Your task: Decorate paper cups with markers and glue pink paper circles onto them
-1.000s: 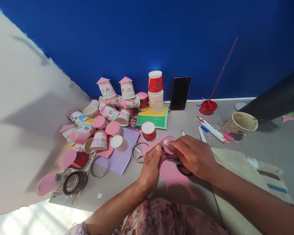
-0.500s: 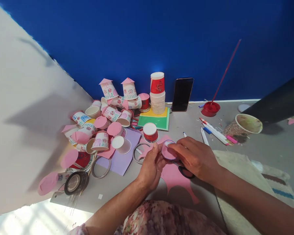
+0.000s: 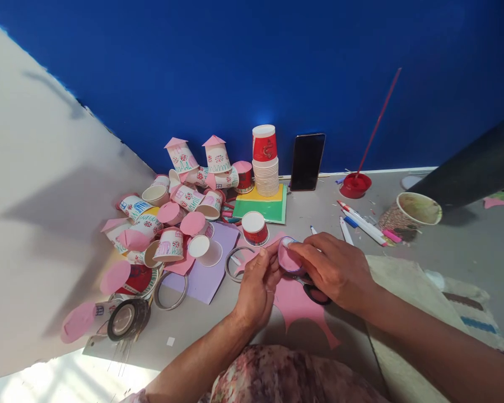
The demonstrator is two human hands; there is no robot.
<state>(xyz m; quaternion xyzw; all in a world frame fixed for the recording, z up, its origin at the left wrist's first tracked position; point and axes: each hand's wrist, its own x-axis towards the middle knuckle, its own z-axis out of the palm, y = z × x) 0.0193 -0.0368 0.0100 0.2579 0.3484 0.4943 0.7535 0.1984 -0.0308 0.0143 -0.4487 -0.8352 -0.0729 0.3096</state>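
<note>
A small round pink paper piece with a purple edge [image 3: 289,259] sits between my two hands, tilted towards me. My left hand [image 3: 258,285] supports it from the left with thumb and fingers. My right hand [image 3: 340,274] has its fingertips pressed on the paper's upper right part; something small and whitish shows at the fingertips, too small to name. Dark-handled scissors [image 3: 317,294] show just under my right hand, their blades mostly hidden. Below my hands lies a cut sheet of pink paper [image 3: 296,308] with curved edges.
Decorated paper cups [image 3: 170,244] with pink tops pile up at left. Tape rolls [image 3: 128,319] lie nearby. A cup stack [image 3: 266,176], a phone [image 3: 308,162] and a red dish with a stick [image 3: 355,186] stand by the wall. Markers [image 3: 363,224] and a patterned cup [image 3: 411,212] are at right.
The view has shifted slightly, so the table things appear a little further left. Both hands keep hold of the pink paper piece, which is turned slightly.
</note>
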